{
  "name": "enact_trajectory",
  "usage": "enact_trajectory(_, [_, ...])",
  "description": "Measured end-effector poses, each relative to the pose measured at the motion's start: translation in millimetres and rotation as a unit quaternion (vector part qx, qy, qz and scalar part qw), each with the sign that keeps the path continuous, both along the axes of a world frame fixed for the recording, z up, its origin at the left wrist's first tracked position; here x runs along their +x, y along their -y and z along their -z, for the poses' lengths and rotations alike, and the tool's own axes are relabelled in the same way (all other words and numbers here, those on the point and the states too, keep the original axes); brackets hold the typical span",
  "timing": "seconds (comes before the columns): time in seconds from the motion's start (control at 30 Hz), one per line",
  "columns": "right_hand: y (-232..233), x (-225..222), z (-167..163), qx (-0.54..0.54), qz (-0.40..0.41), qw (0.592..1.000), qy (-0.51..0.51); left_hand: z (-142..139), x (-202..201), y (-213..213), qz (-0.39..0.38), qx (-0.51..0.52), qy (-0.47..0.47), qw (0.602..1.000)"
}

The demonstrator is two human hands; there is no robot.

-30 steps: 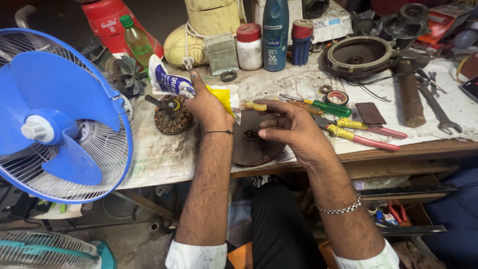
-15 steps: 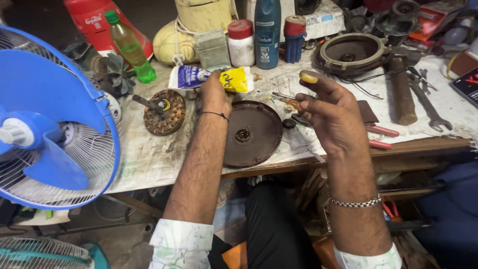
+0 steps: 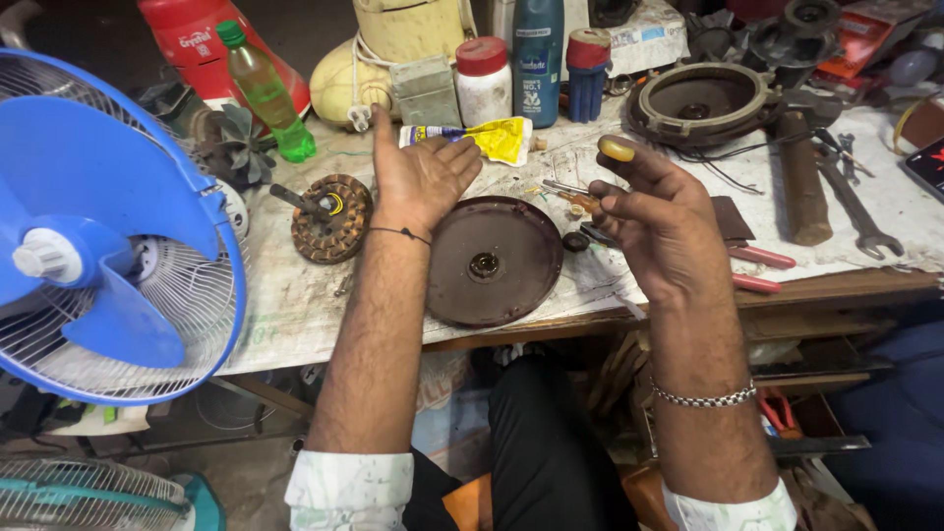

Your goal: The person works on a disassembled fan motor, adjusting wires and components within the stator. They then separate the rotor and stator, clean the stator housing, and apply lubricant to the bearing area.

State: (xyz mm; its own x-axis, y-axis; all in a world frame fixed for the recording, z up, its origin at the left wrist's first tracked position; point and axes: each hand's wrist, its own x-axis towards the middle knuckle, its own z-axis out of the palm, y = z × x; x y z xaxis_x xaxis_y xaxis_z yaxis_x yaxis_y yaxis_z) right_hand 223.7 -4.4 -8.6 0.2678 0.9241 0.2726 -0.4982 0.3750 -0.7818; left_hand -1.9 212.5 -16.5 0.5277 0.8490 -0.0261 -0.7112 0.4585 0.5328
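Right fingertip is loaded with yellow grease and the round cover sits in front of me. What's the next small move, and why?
Probably bring the right hand down and dab the yellow grease into the centre hole of the round brown cover: it lies flat and unobstructed, while the left hand hovers open beside the tube.

Repair workshop: cluttered bench, spanner, screwdrivers, motor winding, dismantled blue fan.

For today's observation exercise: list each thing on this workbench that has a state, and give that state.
Left hand: open, empty, above the bench.
Right hand: raised, yellow dab on one fingertip.
Yellow tube: lying flat, squeezed.
Round cover: lying flat, apart from the motor.
Wound motor core: bare, shaft sticking out.
Green bottle: capped, leaning.
Blue fan: front guard off.
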Motion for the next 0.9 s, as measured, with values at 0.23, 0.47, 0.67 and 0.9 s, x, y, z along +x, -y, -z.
enact_trajectory(0.23, [-2, -5, -1, -0.008, 0.010, 1.000, 0.008, -5, -35, 75, -0.276, 0.281, -0.505, 0.768])
enact_trajectory(0.47, [1, -7, -6, -0.006, 0.008, 1.000, 0.007, 12, -47, 142, -0.268, 0.310, -0.781, 0.471])
enact_trajectory(0.67, [-12, -16, 2, -0.010, 0.135, 0.972, 0.193, 32, -43, 135, -0.284, 0.239, -0.732, 0.571])
enact_trajectory(0.9, [-29, -30, 28, 0.079, -0.007, 0.898, 0.433, 79, -34, 132, -0.421, 0.299, -0.433, 0.739])
